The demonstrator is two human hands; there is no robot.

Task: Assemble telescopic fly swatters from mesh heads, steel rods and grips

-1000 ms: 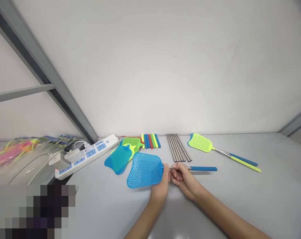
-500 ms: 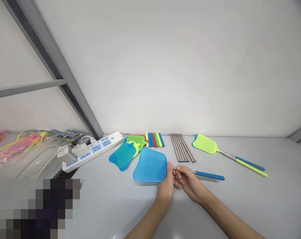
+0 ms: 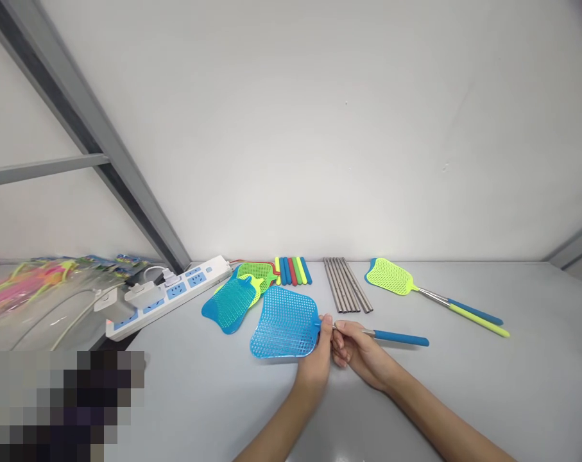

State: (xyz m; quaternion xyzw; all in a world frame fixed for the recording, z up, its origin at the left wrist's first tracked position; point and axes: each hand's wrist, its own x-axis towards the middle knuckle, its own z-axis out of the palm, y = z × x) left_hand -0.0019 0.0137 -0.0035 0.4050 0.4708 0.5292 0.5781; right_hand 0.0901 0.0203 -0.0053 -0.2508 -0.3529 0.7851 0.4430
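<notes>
Both my hands are closed on one blue fly swatter, held low over the grey table. My left hand grips the neck, just where the perforated head meets the metal rod. Right beside it, my right hand pinches the rod, part of which the fingers hide. The blue handle sticks out to the right past my right hand. Beyond my hands lies a row of bare metal tubes. Loose swatter heads in blue, yellow and green overlap to the left.
Several coloured handle grips lie side by side near the wall. Two swatters with rods and handles, the front one yellow, rest at the right. A white power strip with plugs and cables stands left, near plastic-wrapped goods.
The view has shifted slightly, so things on the table sit a little further left. My hands keep their hold on the swatter; a bit more of its blue neck shows beside my left thumb.
</notes>
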